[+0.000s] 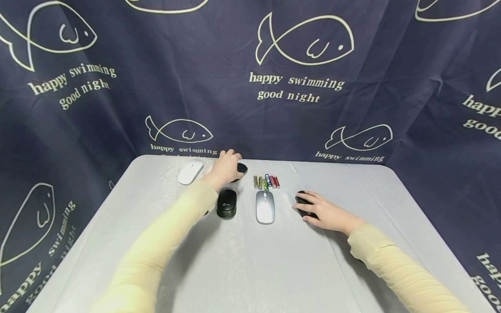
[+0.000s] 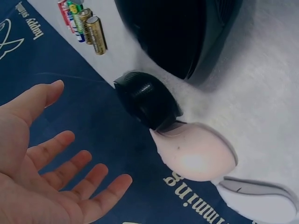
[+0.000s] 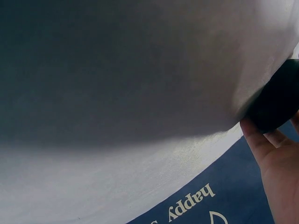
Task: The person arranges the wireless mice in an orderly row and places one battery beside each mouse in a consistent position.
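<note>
My left hand [image 1: 225, 168] reaches over the far side of the table beside a black mouse [image 1: 242, 170]. In the left wrist view its fingers are spread and relaxed, with a gap between them and that mouse [image 2: 147, 99]. A pale pink mouse [image 2: 198, 154] lies next to the black one, mostly hidden by my hand in the head view. My right hand [image 1: 326, 213] grips another black mouse [image 1: 303, 201] on the table's right half, thumb on the near side and fingers across it. Part of this mouse [image 3: 278, 100] shows in the right wrist view.
A white mouse [image 1: 190, 172] lies far left. Nearer the middle are a black mouse [image 1: 227, 203] and a silver-grey mouse [image 1: 265, 208], with several coloured batteries [image 1: 267, 181] just behind it. A dark blue curtain [image 1: 235, 108] hangs behind the white table [image 1: 250, 269].
</note>
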Action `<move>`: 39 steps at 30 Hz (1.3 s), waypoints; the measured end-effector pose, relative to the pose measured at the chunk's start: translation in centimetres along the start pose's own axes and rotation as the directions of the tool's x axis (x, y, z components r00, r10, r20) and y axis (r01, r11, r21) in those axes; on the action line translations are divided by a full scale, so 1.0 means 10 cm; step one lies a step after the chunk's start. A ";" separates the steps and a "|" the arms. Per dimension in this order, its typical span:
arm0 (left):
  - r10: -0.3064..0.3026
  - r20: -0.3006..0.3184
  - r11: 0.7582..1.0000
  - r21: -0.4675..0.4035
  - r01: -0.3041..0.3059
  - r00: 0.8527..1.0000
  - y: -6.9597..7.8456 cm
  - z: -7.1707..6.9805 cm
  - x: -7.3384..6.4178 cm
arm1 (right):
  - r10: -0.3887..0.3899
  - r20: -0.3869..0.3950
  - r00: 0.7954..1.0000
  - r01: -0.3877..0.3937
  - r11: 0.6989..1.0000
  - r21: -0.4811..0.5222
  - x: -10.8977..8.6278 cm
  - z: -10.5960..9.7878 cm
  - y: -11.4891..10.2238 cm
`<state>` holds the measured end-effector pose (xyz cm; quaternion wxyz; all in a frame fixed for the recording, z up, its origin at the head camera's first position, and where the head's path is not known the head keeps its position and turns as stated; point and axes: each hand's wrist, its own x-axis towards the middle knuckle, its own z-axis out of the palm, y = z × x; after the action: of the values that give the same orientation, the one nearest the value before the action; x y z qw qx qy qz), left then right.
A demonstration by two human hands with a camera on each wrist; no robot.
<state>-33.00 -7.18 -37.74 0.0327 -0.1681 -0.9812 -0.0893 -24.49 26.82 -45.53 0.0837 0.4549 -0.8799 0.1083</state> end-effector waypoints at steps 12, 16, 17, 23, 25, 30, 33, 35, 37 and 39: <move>-0.045 0.061 0.997 0.069 0.041 0.997 0.00 0.21 0.17 | 0.008 -0.018 1.000 -0.008 1.000 0.018 -0.02 0.00 0.00; -0.058 0.079 0.995 0.085 0.051 0.995 -0.01 0.26 0.23 | 0.002 -0.025 1.000 -0.002 1.000 0.009 -0.03 0.00 0.01; -0.059 0.082 0.995 0.088 0.052 0.995 -0.01 0.27 0.23 | -0.001 -0.025 1.000 0.001 1.000 0.006 -0.03 0.00 0.02; -0.057 0.106 0.995 0.090 0.048 0.993 -0.06 0.39 0.27 | -0.021 -0.027 0.999 0.021 1.000 -0.009 -0.02 0.01 0.03; -0.061 0.119 0.994 0.093 0.050 0.991 -0.06 0.41 0.27 | -0.019 -0.021 1.000 0.019 1.000 -0.011 -0.02 0.01 0.03; -0.082 0.158 0.991 0.115 0.064 0.984 -0.05 0.40 0.25 | -0.010 -0.012 1.000 0.010 1.000 -0.010 -0.01 0.01 0.01; -0.078 0.165 0.991 0.119 0.059 0.983 -0.08 0.43 0.27 | -0.013 -0.020 1.000 0.013 1.000 -0.005 0.00 0.02 0.01; -0.077 0.171 0.991 0.119 0.057 0.982 -0.09 0.44 0.28 | -0.013 -0.022 1.000 0.012 1.000 -0.003 0.00 0.02 0.01; -0.079 0.175 0.991 0.118 0.059 0.981 -0.09 0.44 0.29 | -0.009 -0.020 1.000 0.009 1.000 0.001 0.00 0.01 0.01; -0.084 0.178 0.992 0.111 0.065 0.980 -0.08 0.43 0.29 | -0.008 -0.019 1.000 0.008 1.000 0.000 0.00 0.02 0.01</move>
<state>-36.12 -6.23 -41.79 -0.0518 -0.1368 -0.9890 -0.0233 -24.61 26.83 -45.68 0.0926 0.4575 -0.8772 0.1125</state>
